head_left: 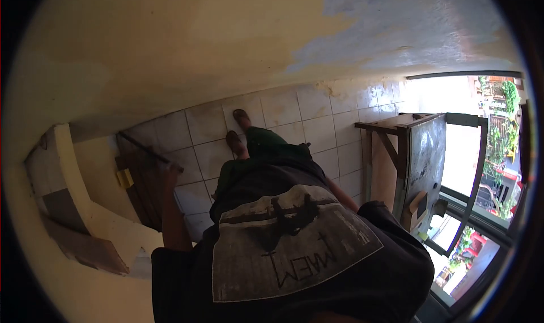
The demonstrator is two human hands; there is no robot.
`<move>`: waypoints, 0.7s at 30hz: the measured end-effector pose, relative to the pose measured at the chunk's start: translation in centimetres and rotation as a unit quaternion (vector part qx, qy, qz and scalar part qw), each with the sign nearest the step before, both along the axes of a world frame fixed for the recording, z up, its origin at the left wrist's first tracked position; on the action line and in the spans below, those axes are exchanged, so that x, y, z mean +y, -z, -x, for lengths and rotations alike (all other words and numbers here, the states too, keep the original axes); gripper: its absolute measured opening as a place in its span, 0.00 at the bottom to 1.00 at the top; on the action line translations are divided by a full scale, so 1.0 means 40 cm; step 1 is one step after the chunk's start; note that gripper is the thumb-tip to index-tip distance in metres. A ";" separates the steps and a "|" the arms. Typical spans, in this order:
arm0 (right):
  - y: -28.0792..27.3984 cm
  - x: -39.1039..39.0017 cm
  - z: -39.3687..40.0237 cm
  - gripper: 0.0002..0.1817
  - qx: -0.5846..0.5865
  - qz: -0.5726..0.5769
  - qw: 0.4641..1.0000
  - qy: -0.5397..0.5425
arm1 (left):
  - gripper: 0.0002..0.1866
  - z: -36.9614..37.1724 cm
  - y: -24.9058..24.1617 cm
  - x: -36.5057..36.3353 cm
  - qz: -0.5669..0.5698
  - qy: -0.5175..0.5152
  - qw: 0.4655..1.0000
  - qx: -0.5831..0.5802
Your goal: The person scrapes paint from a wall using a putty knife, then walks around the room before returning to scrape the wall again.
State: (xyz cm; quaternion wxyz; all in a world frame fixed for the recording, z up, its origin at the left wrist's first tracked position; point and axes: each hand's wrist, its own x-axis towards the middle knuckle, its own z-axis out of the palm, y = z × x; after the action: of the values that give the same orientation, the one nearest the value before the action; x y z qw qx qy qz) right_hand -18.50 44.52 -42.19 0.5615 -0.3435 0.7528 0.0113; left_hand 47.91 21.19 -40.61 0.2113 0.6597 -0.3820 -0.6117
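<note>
At the left, my left hand (170, 168) is closed round a long dark stick (148, 148), near the end closest to me. The stick slants away from it toward the foot of the wall, low over the tiles; its exact kind is too dim to make out. My right forearm (341, 196) shows beside my dark printed shirt (294, 244), but the right hand itself is hidden behind my body and clothing. My green trousers (272, 143) and brown footwear (242, 119) are on the floor ahead.
A tall painted wall (187, 51) with peeling patches runs along the far side of the white tiled floor (204, 125). Brown wooden boards (141, 195) with a yellow piece (124, 178) stand left. A worn table (422, 153) stands right, before bright window openings (459, 159).
</note>
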 end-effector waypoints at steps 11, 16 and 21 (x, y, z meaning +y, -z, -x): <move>-0.162 -0.274 0.190 0.31 0.062 0.055 0.993 0.084 | 0.19 0.170 -0.068 0.336 -0.135 -0.039 0.987 0.072; -0.157 -0.197 0.411 0.28 0.047 -0.095 0.992 0.061 | 0.18 0.341 -0.020 0.485 -0.190 0.238 0.945 -0.124; -0.199 0.022 0.727 0.24 0.063 -0.094 0.969 0.220 | 0.18 0.672 0.146 0.383 -0.149 0.183 0.958 -0.165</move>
State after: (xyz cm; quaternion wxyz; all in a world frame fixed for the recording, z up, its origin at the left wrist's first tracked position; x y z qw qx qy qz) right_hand -47.57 45.39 -34.23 0.5310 -0.1133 0.8395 -0.0201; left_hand 21.04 36.49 -46.45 -0.0714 0.6946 -0.4300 -0.5723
